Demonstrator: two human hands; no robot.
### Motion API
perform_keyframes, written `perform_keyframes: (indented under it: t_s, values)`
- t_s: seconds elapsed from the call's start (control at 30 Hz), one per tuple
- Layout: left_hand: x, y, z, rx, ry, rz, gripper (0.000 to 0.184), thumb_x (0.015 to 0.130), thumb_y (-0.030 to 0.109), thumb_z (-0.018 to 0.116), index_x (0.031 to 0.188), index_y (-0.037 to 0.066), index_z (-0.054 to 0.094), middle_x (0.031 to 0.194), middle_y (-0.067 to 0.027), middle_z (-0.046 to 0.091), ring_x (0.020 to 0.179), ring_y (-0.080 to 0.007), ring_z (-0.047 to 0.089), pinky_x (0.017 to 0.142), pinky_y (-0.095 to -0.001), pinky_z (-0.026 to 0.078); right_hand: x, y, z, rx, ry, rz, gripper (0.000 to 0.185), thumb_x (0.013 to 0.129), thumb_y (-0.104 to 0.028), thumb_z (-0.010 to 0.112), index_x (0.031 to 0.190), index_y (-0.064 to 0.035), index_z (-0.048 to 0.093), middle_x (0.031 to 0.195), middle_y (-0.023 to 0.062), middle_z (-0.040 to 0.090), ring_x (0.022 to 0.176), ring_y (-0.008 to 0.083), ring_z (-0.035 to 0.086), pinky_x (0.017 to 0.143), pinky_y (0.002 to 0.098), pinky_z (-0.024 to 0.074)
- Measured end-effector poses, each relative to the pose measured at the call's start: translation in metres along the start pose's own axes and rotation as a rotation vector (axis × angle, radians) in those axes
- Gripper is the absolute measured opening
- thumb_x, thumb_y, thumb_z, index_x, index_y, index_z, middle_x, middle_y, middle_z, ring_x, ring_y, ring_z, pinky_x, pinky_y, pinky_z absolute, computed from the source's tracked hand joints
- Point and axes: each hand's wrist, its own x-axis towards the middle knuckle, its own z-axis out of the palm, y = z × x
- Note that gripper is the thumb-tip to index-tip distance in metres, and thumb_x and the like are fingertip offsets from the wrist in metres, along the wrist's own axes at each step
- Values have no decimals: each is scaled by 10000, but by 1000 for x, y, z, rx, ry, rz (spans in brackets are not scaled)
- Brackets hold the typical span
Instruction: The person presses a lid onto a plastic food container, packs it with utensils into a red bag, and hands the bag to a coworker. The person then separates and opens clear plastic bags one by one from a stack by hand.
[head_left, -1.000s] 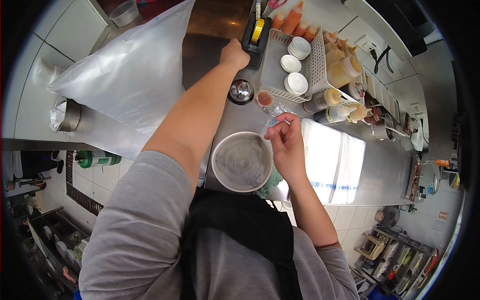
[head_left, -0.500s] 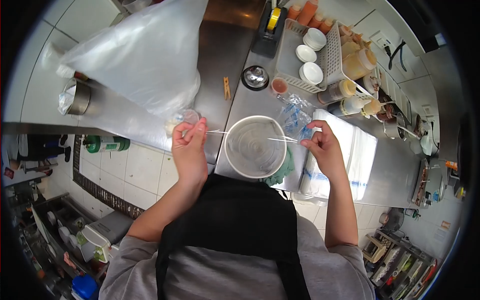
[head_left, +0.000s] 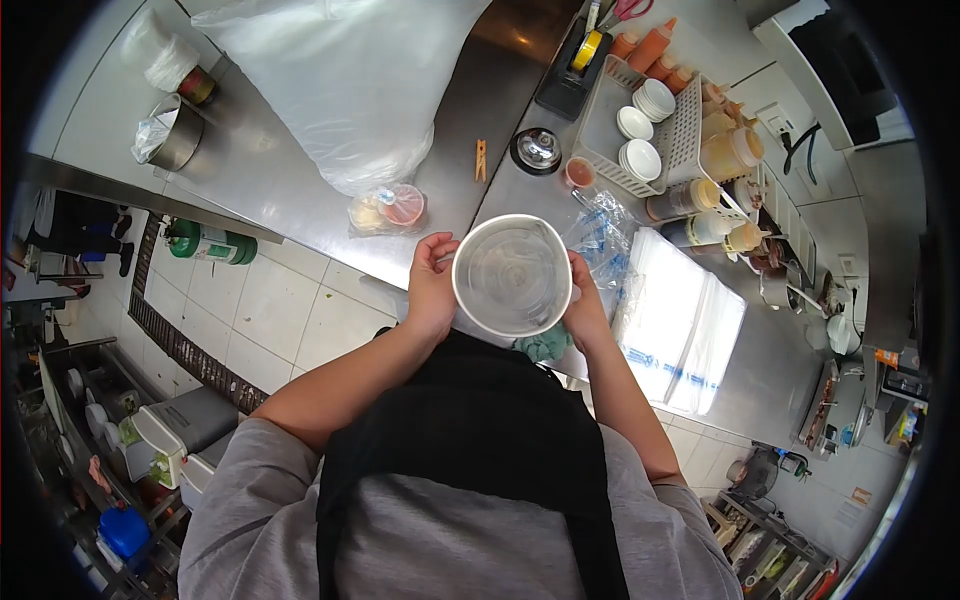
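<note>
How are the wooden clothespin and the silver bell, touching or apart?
Apart. The head view shows bare metal counter between the clothespin and the bell.

Steel counter (head_left: 255, 158) and its load.
Directly upon it lie a clothespin (head_left: 481, 160), a call bell (head_left: 537, 151), a sauce cup (head_left: 579, 172), a black tape dispenser (head_left: 570, 72) and flat plastic bags (head_left: 672, 325).

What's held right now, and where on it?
The round clear-lidded tub, by opposite sides of its rim: left hand on the left side, right hand on the right.
</note>
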Motion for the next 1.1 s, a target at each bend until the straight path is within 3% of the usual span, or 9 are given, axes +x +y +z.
perform_keyframes:
  t_s: [0.3, 0.5, 0.57, 0.63, 0.67, 0.9, 1.0, 1.07, 1.1]
  values:
    - [20, -9, -6, 138, -14, 87, 380, 871, 13, 645, 1220, 26, 494, 1095, -77, 566, 898, -124, 550, 843, -252, 480, 21, -1, -14, 66, -12, 176, 418, 893, -54, 622, 1294, -84, 510, 1155, 45, 611, 1033, 133, 570, 901, 267, 467]
    - [6, 24, -8, 0, 22, -84, 304, 992, 161, 510, 1263, 24, 520, 1163, -88, 578, 1066, -156, 544, 939, -284, 441, 13, 6, -31, -388, 270, -123, 400, 958, -112, 512, 1354, -87, 462, 1055, 25, 633, 933, 123, 593, 754, 271, 497]
    - [-6, 37, 1, 1, -138, 58, 368, 1031, 238, 430, 1319, 22, 503, 1275, -103, 554, 1192, -177, 507, 1009, -300, 395, -1, -9, -19, -106, 297, -136, 453, 1013, -287, 471, 1400, -59, 418, 1186, 69, 616, 1081, 177, 581, 879, 316, 494]
    - [-6, 37, 8, 12, -289, 78, 427, 1026, 262, 445, 1375, 16, 462, 1342, -111, 524, 1238, -176, 478, 1041, -297, 362, -12, -19, 13, 752, -56, 79, 655, 998, -555, 348, 1409, -49, 412, 1324, 123, 542, 1224, 254, 513, 1015, 407, 429]
    - [-10, 42, 14, 32, -321, -6, 434, 1024, 265, 454, 1379, 16, 461, 1332, -107, 532, 1226, -170, 485, 1037, -291, 363, -9, -7, 27, 472, 55, 103, 856, 925, -709, 218, 1420, -34, 393, 1426, 152, 453, 1321, 291, 427, 1099, 452, 341]
    - [-1, 51, 13, -70, -489, -122, 447, 1015, 263, 485, 1399, 36, 451, 1302, -94, 553, 1198, -158, 502, 1024, -276, 368, -12, -9, 32, 679, 23, 123, 893, 917, -719, 210, 1435, -6, 352, 1457, 164, 412, 1329, 308, 415, 1106, 456, 332]
    - [2, 46, 13, -20, -512, -65, 444, 1018, 256, 480, 1400, 32, 448, 1302, -102, 555, 1207, -166, 499, 1034, -283, 361, -22, -1, 34, 474, 234, -147, 798, 964, -650, 242, 1424, -8, 360, 1436, 175, 424, 1328, 297, 419, 1103, 459, 341]
    - [3, 47, 13, 35, -500, -26, 441, 1020, 254, 474, 1398, 28, 449, 1300, -108, 558, 1210, -172, 499, 1039, -289, 358, -62, -4, 48, 21, 749, -490, 600, 1026, -512, 293, 1295, -3, 462, 1280, 152, 518, 1166, 228, 530, 1011, 390, 424]
    - [3, 50, 12, 94, -524, 8, 460, 1019, 254, 475, 1410, 18, 422, 1335, -121, 531, 1236, -178, 481, 1050, -289, 346, -80, 14, 46, 115, 739, -477, 420, 1047, -367, 335, 1028, -9, 552, 978, 87, 570, 896, 148, 553, 839, 304, 457]
